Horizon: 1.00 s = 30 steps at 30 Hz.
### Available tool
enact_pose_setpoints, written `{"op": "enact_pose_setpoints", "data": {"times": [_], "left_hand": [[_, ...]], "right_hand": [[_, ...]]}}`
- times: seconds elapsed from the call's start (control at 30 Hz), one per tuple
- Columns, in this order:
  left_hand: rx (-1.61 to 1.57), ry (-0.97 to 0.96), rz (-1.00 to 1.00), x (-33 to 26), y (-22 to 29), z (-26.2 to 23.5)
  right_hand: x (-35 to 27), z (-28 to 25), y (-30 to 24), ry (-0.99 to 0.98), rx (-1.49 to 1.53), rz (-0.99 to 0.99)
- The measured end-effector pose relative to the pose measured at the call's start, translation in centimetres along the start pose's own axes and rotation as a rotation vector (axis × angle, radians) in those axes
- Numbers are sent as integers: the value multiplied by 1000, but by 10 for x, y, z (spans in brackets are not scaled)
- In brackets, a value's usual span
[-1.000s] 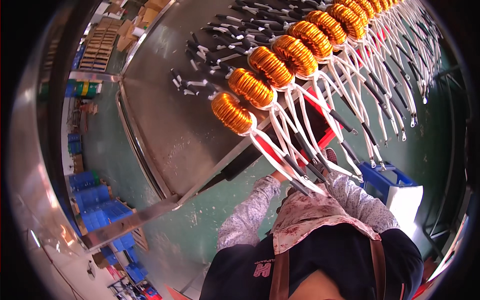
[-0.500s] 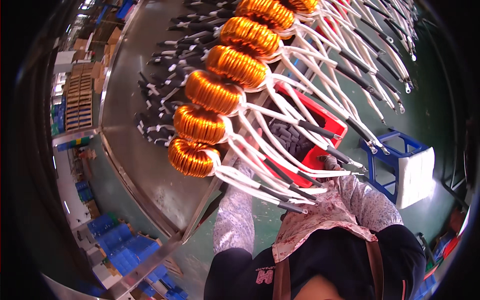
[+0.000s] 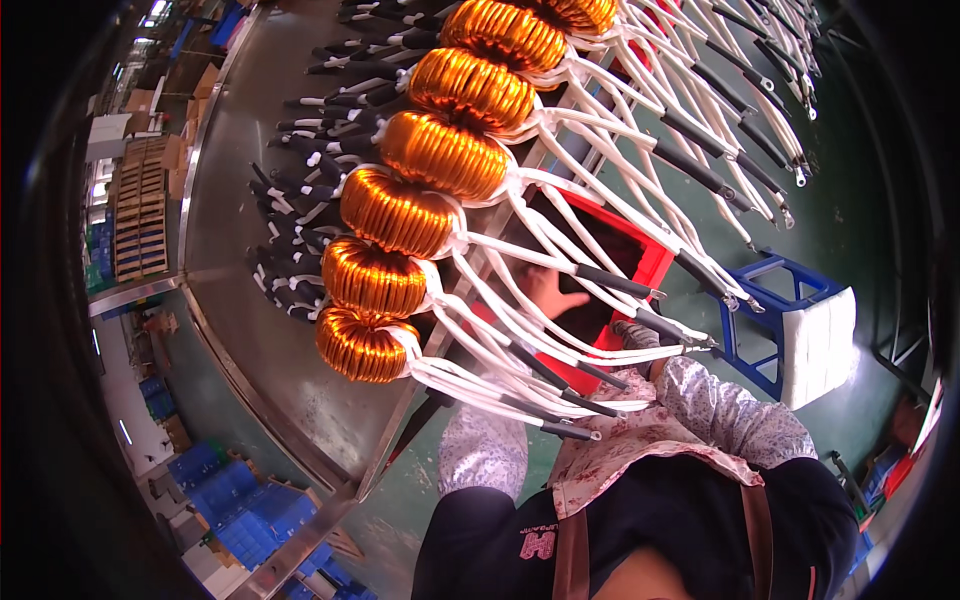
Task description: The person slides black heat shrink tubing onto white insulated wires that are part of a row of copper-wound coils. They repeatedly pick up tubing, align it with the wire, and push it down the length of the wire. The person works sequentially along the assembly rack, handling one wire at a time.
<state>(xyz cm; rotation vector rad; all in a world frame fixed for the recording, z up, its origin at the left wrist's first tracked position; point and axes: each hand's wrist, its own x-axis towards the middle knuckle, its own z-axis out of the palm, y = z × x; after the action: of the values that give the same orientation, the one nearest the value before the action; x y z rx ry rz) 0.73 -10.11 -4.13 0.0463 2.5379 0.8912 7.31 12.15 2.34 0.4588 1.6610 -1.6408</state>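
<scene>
- Right hand (image 3: pixel 553 293) reaches into the red plastic bin (image 3: pixel 655 262) under the table edge, fingers spread and loose, closed on nothing that shows; white leads cross in front of it.
- Left hand is hidden behind the leads and the table edge, so I cannot tell how it stands; only its pale patterned sleeve (image 3: pixel 483 455) shows, at about 6 o'clock from the nearest coil.
- Row of orange copper-wound ring coils (image 3: pixel 398 212) lies along the edge of the grey metal table (image 3: pixel 240 300), running from 7 o'clock up toward 1 o'clock.
- Nearest coil (image 3: pixel 360 345) sits at the row's 7 o'clock end, just above the left sleeve.
- White sleeved leads with black ends (image 3: pixel 560 330) hang off the table edge from each coil, over the bin, toward 4 o'clock.
- Blue plastic stool (image 3: pixel 765 320) carrying a white block (image 3: pixel 818 345) stands on the green floor at 3 o'clock of the bin.
- Blue crates (image 3: pixel 235 495) lie at 7 o'clock, well apart.
</scene>
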Motion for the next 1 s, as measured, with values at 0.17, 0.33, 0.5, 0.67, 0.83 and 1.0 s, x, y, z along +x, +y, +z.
{"op": "enact_pose_setpoints", "data": {"times": [0.17,0.33,0.5,0.67,0.83,1.0], "left_hand": [[-40,144,96,-37,24,4],[49,278,-39,-35,-39,-53],[-48,59,37,-51,-51,-26],[244,-188,-75,-63,58,-14],[435,-232,-22,-44,25,6],[386,-27,100,-7,1,-13]], "right_hand": [[-4,-1,-4,-7,-50,-8],[-11,0,-4,3,-92,-9],[-11,2,1,1,-101,-14],[-15,3,4,44,-94,-18],[-22,10,0,7,70,-10],[-22,12,-3,39,-566,-148]]}}
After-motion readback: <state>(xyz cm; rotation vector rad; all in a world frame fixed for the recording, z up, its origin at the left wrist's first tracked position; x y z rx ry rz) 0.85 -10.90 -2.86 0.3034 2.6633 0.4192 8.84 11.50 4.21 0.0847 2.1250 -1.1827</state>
